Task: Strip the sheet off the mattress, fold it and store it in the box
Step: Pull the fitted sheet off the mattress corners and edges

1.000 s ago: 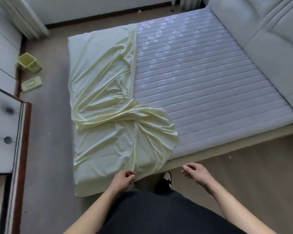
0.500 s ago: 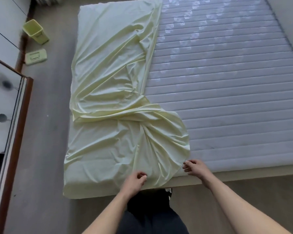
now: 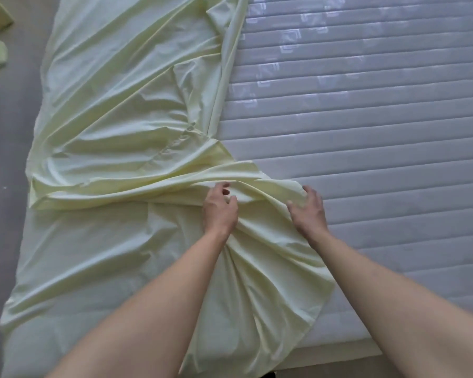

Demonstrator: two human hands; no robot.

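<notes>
Gathering the pale yellow fitted sheet [image 3: 126, 110] goes best, I'd say, if both hands take a full fold of the loosened ridge and draw it toward the left side, where the sheet looks to be hugging the mattress edge and has yet to be freed. It covers the left part of the quilted mattress [image 3: 366, 118], bunched in a ridge across the middle. The left hand [image 3: 220, 211] curls over that ridge, fingers pinching cloth; the right hand [image 3: 307, 211] sits just beside it at the ridge's right end, fingers bent into the fabric, though I can't tell how firmly.
</notes>
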